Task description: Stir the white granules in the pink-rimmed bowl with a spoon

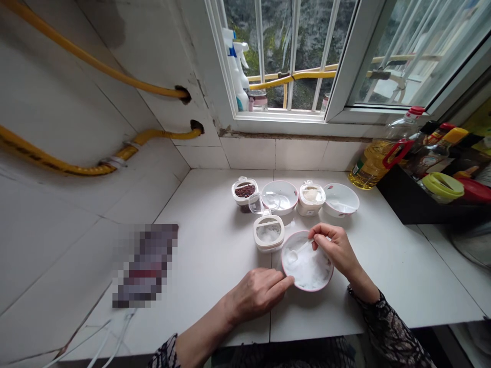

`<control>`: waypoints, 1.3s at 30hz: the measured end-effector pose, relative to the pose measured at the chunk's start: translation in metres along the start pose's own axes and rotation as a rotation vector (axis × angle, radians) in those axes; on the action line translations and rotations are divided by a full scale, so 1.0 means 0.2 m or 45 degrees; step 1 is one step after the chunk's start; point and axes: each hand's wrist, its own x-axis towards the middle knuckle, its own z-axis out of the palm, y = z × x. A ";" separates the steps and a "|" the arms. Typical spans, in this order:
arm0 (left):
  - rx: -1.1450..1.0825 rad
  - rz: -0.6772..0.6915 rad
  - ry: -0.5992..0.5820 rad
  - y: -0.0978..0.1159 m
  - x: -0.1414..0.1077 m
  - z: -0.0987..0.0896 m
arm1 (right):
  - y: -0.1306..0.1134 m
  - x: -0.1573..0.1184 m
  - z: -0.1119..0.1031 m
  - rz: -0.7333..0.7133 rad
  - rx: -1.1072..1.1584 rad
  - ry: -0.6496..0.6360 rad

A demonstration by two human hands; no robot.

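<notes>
A white bowl with a pink rim [327,282] stands near the counter's front, holding a white, salt- or sugar-like substance [309,271]. My right hand [335,248] pinches the handle of a small white spoon [293,256], whose head lies in that substance. At the bowl's left front, my left hand [261,292] has its fingers curled together, with a fingertip on the rim; its thumb is hard to make out. Just behind the bowl is a white-framed seasoning jar [269,246] of white grains, its clear lid [264,203] raised.
Behind are a jar of dark red bits [245,203], a white bowl [286,209], a jar of pale powder [311,208] and another bowl [341,210]. An oil bottle [368,163] and a black rack [402,204] stand right. A blurred dark item [148,266] and white cables [117,335] lie left.
</notes>
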 end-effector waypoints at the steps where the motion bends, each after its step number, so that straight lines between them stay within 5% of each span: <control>1: 0.002 -0.002 -0.002 0.00 0.00 0.00 | 0.00 0.00 0.00 0.042 0.051 -0.006; 7: -0.007 0.002 0.008 0.00 0.00 0.01 | 0.04 0.03 -0.02 0.139 0.222 0.006; 12: 0.000 -0.001 0.006 0.00 0.00 0.00 | 0.01 0.02 0.00 0.014 0.277 0.102; 17: -0.007 0.007 0.029 0.00 0.01 0.00 | -0.02 -0.01 0.07 -0.369 0.028 0.191; 21: -0.002 0.010 0.042 0.00 0.01 0.00 | -0.02 0.00 0.10 -0.880 -0.380 0.085; 23: -0.004 0.014 0.042 0.00 0.01 0.00 | -0.02 0.00 0.10 -0.992 -0.475 0.041; 31: -0.013 0.020 0.033 0.00 0.02 -0.01 | -0.01 -0.02 -0.01 -0.758 -0.337 0.323; 39: 0.001 0.019 0.021 0.00 0.01 0.00 | 0.02 -0.01 0.01 -0.785 -0.509 0.073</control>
